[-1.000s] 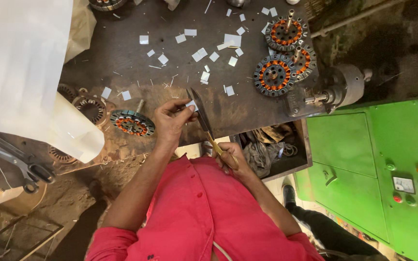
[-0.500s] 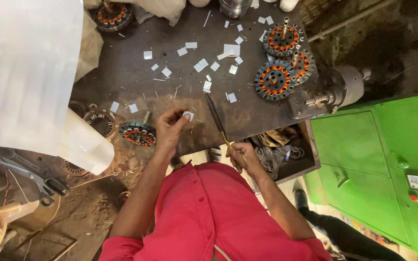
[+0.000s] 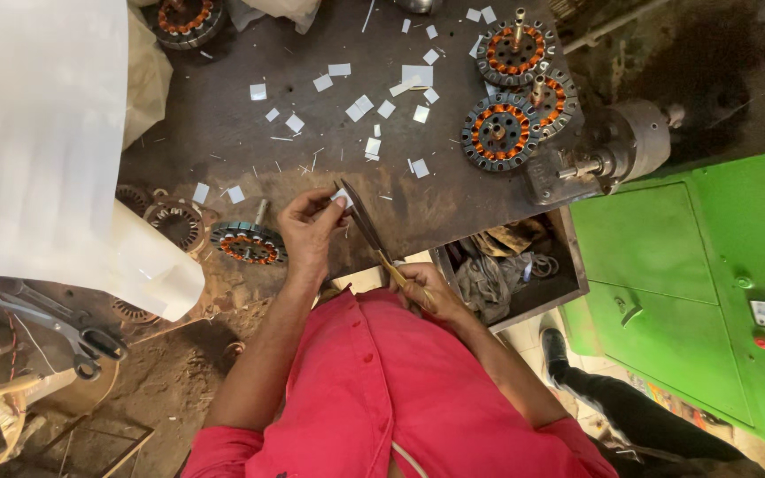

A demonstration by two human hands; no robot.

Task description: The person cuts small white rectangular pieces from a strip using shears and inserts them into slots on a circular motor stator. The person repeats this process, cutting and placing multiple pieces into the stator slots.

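The left hand point(image 3: 310, 228) pinches a small white paper piece point(image 3: 341, 198) between thumb and fingertips, just above the near edge of the dark table point(image 3: 223, 133). The right hand point(image 3: 422, 288) has its grip clenched around the handles of a pair of scissors point(image 3: 367, 226), whose blades stand slightly apart at the paper, seemingly touching it (the contact is too small to be sure). A wound stator point(image 3: 248, 243) lies just beside the left hand. More cut white paper squares point(image 3: 365, 106) are scattered farther up the table.
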